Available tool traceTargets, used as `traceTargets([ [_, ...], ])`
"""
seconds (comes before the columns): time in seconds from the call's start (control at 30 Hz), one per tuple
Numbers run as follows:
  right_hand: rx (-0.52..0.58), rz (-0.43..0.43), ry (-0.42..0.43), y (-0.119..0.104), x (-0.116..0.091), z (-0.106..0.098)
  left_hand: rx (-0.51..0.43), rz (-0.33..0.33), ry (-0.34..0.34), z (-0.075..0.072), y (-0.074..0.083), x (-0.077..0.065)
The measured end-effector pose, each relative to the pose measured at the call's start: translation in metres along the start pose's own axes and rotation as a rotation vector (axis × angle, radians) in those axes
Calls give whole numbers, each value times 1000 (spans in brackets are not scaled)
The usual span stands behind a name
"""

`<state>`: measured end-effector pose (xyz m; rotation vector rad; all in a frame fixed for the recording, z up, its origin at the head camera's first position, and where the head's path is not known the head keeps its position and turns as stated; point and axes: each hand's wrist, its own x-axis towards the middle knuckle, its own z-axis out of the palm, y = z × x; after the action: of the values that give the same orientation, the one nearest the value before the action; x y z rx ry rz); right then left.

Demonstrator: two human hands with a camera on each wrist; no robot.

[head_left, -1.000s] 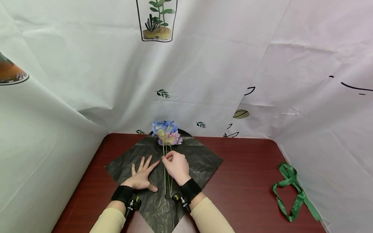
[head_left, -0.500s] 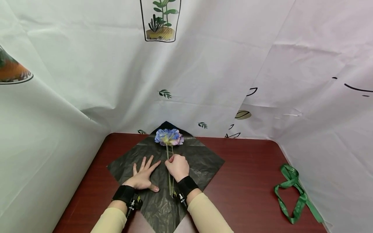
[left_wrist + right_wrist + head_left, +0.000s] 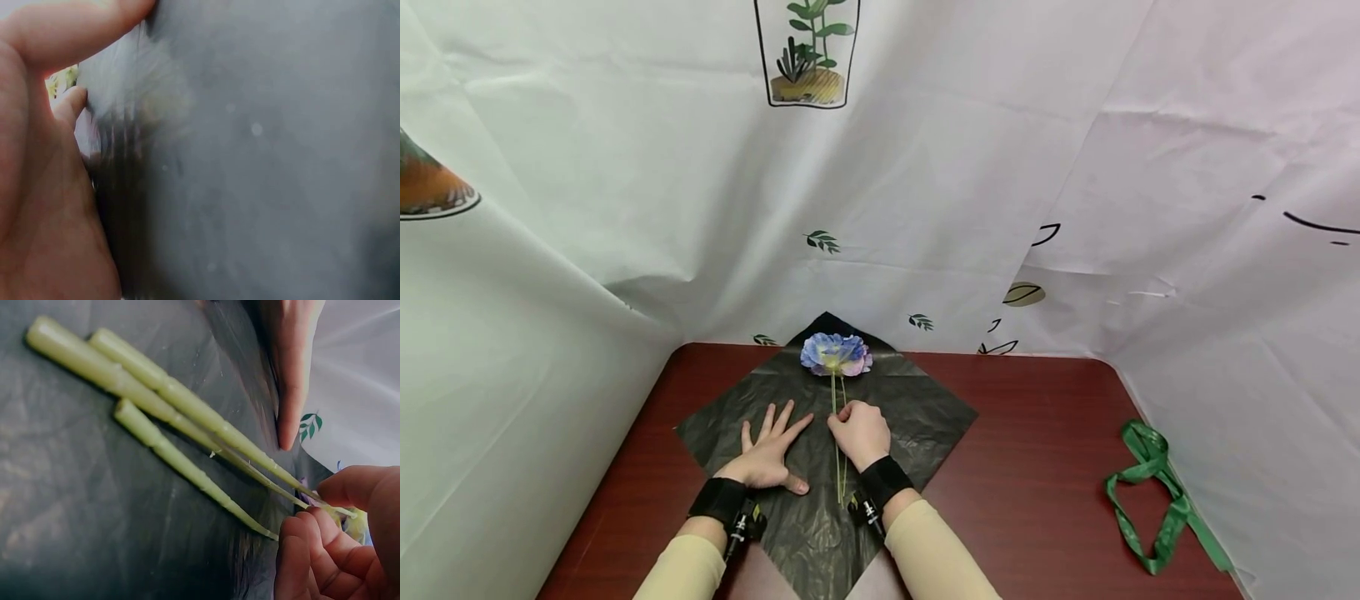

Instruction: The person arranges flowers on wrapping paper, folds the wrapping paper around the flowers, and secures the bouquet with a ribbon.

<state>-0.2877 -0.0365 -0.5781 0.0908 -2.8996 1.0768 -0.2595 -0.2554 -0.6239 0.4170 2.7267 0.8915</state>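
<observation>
Several artificial flowers (image 3: 835,354) with blue and pink-purple blooms lie on a black sheet of wrapping paper (image 3: 917,396) in the head view. My right hand (image 3: 861,433) pinches their stems between thumb and fingertips, below the blooms. Three green stem ends (image 3: 150,400) fan out side by side over the sheet in the right wrist view. To the left of the stems, my left hand (image 3: 766,460) rests on the paper with its fingers spread. The left wrist view has mostly blurred black paper, with the left thumb (image 3: 75,31) along its top left.
A loosely looped green ribbon (image 3: 1167,533) lies at the right edge of the dark red table (image 3: 1030,467). White printed cloth (image 3: 925,183) hangs behind and along both sides. The sheet's far corner rises against the cloth.
The flowers have come down toward me onto the sheet, uncovering its far corner, and the blue bloom now overlaps the pink one. My right hand shifted slightly nearer; the left stayed put.
</observation>
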Motion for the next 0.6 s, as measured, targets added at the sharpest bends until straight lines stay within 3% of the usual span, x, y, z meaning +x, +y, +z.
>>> traceTargets([
  [0.33,40,-21,-19,5,-3,-4,-2,-6,-10,2,-2,0],
  [0.6,67,33,-79,4,-8,-9,9,-1,-1,1,-3,2],
])
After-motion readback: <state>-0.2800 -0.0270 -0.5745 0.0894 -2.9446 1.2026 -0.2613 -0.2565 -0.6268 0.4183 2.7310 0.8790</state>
